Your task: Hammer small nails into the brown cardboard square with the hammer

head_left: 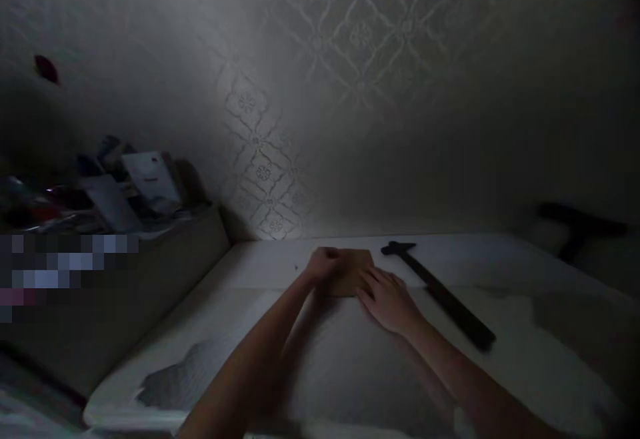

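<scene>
A flat, rectangular brown board, perhaps wood or cardboard, is between my two hands at the far part of the white table. My left hand is closed over its left edge, fingers curled. At the right side, my right hand has its fingers bent over the board's surface and its thumb at the near edge. Just right of the board lies a dark hammer, its head toward the wall and its handle slanting to the near right. The dim light hides fine detail.
The white table, with worn grey patches, meets a patterned wall. At left, a cabinet carries a white box and clutter. A blurred dark object is at the far right.
</scene>
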### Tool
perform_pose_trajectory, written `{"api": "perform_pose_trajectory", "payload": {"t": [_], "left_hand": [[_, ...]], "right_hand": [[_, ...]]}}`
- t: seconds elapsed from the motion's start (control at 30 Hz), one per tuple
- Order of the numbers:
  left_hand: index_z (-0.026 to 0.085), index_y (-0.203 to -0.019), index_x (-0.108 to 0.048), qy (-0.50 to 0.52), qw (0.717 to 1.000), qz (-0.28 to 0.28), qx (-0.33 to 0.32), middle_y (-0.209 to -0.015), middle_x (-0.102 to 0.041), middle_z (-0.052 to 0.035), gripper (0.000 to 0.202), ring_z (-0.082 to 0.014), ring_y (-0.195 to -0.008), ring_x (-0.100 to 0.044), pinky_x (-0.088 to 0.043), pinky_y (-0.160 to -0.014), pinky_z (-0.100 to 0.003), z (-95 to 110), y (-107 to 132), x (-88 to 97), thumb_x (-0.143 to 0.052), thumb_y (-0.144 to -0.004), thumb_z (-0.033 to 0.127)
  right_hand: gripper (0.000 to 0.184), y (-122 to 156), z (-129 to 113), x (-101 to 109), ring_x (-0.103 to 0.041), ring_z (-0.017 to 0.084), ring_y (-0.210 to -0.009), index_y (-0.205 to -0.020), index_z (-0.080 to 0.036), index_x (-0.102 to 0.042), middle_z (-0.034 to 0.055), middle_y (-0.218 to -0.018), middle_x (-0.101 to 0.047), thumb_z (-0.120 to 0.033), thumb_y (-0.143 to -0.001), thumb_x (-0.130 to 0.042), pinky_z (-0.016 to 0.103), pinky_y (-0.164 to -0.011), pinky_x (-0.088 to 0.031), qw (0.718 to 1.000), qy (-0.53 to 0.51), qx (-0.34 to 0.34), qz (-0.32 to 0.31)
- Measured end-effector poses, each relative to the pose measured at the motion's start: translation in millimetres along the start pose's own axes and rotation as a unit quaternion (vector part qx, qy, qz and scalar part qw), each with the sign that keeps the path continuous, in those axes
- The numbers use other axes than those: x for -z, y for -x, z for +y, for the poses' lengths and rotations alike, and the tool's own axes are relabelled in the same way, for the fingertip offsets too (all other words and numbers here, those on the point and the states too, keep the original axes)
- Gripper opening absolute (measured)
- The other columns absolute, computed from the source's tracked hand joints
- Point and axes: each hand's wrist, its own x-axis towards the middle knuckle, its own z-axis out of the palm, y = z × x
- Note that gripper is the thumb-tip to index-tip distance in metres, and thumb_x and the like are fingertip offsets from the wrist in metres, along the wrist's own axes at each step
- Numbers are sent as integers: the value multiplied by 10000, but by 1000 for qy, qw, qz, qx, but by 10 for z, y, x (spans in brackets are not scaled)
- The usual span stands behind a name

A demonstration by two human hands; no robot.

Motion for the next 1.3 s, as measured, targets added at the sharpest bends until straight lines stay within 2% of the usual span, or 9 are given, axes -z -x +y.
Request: {"api": "perform_pose_trajectory", "payload": {"t": [0.13,0.27,0.6,0.77,1.0,1.13,1.3], "left_hand": [[136,-897,-760,-7,1000,-20,14,-885,-750,-42,223,-197,-870,-664,-515,-796,-272,-32,-2,19,-622,-749,230],[139,-879,-768,-6,999,-26,34,-865,-751,-45,218,-202,-857,-667,-519,-773,-267,-37,13,24,-648,-742,259],[122,-891,-770,33,999,-37,18,-935,-749,-84,214,-208,-871,-671,-520,-813,-286,-89,27,-30,-638,-742,200],[149,-866,-772,24,999,-40,22,-920,-751,-53,200,-206,-881,-672,-522,-826,-292,-117,4,-32,-640,-729,211],[124,-866,-767,-4,999,-9,50,-845,-745,-50,222,-198,-827,-672,-529,-741,-261,-151,19,-61,-642,-736,255],[126,-871,-768,10,999,-7,40,-868,-748,-53,228,-210,-859,-676,-527,-771,-271,-145,26,-50,-637,-743,262],[126,-993,-748,61,998,14,11,-959,-751,-69,328,-234,-958,-668,-518,-855,-316,-26,125,60,-536,-826,312]], "right_hand": [[457,-3,-6,3,-468,275,-1280,-1306,-147,-557,134,-1388,-535,-347,-937,-379,453,-1065,-325,1000,7,-10,-9],[464,-5,1,-12,-462,268,-1285,-1303,-148,-561,123,-1391,-534,-365,-937,-376,437,-1075,-312,1000,6,-13,-7],[456,-3,9,-38,-467,273,-1279,-1296,-159,-568,129,-1389,-535,-366,-933,-387,447,-1068,-317,1000,5,-15,1],[466,-4,3,-32,-460,275,-1283,-1306,-138,-561,129,-1396,-529,-354,-936,-377,443,-1071,-316,1000,3,-11,-3],[466,-3,-12,-21,-450,274,-1293,-1306,-140,-561,126,-1403,-523,-356,-931,-389,452,-1082,-294,1000,-8,-25,-8],[475,-14,-4,-12,-450,278,-1291,-1317,-137,-550,121,-1405,-521,-358,-929,-387,451,-1081,-296,1000,-16,-22,-12],[466,-39,20,-36,-469,273,-1279,-1304,-152,-562,124,-1391,-534,-367,-932,-382,452,-1073,-312,999,-31,-17,-12]]}}
